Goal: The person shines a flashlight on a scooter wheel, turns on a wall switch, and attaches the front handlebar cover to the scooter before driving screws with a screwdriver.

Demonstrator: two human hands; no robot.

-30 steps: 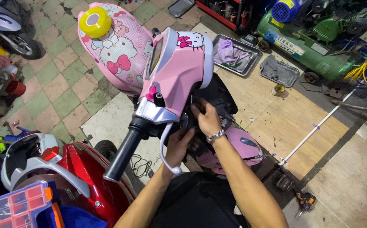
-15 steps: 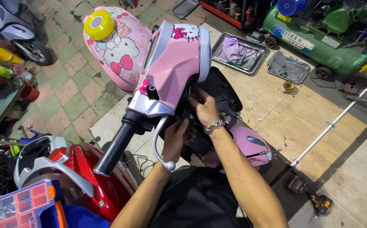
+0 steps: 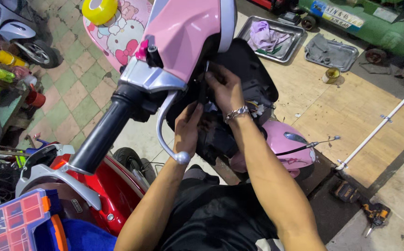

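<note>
A pink scooter handlebar cover (image 3: 190, 32) with a black grip (image 3: 102, 139) and a silver brake lever (image 3: 165, 128) fills the upper middle. Both my hands reach into the dark opening behind it. My left hand (image 3: 189, 128) presses against black parts under the cover. Above it, my right hand (image 3: 224, 88), a silver bracelet on its wrist, has its fingers curled on something small and dark inside; I cannot make out what. White wire connectors (image 3: 257, 109) show beside that wrist.
A pink cartoon-cat body panel (image 3: 118, 37) with a yellow tape roll (image 3: 99, 10) lies on the tiled floor. Metal trays (image 3: 332, 53) sit on plywood, with a green compressor (image 3: 364, 23) behind. Also around: red scooter (image 3: 109, 190), parts box (image 3: 11, 223), cordless drill (image 3: 374, 214).
The view has closed in on the handlebar. My right hand has shifted up toward the cover's edge, and my left hand stays beneath it.
</note>
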